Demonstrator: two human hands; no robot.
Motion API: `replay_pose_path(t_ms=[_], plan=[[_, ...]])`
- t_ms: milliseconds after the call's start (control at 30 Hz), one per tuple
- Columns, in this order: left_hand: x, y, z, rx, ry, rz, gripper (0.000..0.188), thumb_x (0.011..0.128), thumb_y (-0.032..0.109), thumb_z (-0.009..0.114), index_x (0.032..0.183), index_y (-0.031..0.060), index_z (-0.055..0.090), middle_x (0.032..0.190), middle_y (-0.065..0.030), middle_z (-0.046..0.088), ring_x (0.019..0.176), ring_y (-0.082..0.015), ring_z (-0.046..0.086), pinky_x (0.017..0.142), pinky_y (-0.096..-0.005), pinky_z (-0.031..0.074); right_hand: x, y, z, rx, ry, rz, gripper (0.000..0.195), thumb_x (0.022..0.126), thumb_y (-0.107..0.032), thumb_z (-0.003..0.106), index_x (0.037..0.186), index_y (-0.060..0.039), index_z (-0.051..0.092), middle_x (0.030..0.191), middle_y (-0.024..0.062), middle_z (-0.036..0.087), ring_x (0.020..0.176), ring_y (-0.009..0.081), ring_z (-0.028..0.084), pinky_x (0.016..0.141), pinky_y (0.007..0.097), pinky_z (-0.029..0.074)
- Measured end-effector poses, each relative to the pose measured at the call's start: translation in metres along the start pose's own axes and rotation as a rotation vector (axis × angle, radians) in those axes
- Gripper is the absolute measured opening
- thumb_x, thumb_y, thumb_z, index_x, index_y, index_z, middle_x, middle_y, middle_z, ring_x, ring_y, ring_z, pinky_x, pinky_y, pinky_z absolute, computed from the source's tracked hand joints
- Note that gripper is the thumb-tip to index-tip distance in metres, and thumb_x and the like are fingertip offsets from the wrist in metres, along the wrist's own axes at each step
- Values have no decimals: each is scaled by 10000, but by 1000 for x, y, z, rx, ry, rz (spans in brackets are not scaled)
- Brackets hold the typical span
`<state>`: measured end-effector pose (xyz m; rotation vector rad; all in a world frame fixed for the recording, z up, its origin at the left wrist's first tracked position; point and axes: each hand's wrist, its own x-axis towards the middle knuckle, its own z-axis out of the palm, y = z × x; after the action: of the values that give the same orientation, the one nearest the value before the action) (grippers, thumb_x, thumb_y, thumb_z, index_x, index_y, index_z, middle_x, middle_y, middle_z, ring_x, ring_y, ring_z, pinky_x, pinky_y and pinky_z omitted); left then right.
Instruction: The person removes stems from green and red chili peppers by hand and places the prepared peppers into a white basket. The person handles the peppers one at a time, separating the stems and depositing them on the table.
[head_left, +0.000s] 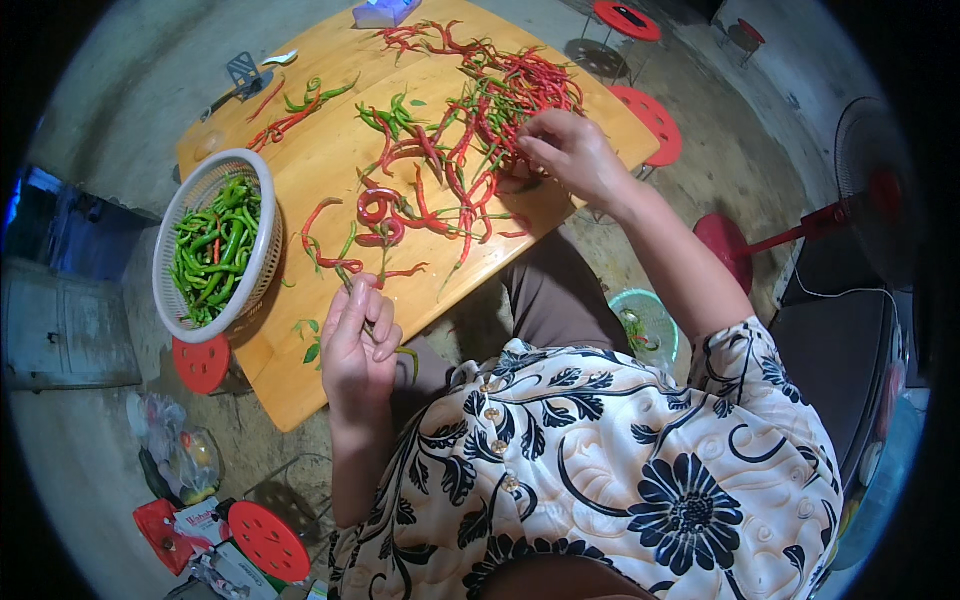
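Near the front edge of the wooden table, my left hand (358, 337) is closed around dark green chili peppers; one thin end (342, 276) sticks out above the thumb and a curved green one (411, 361) hangs below the fingers. My right hand (574, 154) is at the near side of a heap of red chili peppers (536, 82), its fingers bent; whether it grips one is hidden. Loose red chili peppers (379, 206) lie spread between both hands. Beyond them is a small group of green chili peppers (401, 114). A white plastic basket (268, 202) on the left holds green chili peppers (217, 255).
On the table (480, 274), a spatula (244, 79) and more peppers (289, 124) lie far left, with a tissue box (384, 13) at the far edge. Red stools (268, 540) surround it. A green-rimmed basket (667, 315) sits below; a fan (862, 202) stands right.
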<state>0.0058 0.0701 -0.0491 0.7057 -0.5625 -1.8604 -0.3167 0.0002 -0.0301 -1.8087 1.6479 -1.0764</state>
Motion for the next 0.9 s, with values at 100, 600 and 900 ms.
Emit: replay_pose_path(t_ms=[100,600,900], plan=[[0,6,-1,-5,22,-21,119,1023,153,493,1071,51,532,718,42,369,565,-35,346,420,-174,253,45,2,7,-225,4,-219,150,902,-129,620,965,6,638,864,120,605,802,251,618,742,363,494],[12,36,0,-4,95,-55,130,1032,123,436,1031,40,536,661,38,386,499,-33,331,404,-183,250,180,27,24,-772,-596,-246,182,805,-172,644,931,-78,735,937,147,703,922,324,662,795,431,516],[30,29,2,47,32,-69,124,995,152,536,1048,41,550,739,7,456,561,-43,384,449,-180,270,176,-8,-24,-471,-559,-369,221,907,-213,637,1016,-36,714,891,95,718,824,226,680,738,349,523]])
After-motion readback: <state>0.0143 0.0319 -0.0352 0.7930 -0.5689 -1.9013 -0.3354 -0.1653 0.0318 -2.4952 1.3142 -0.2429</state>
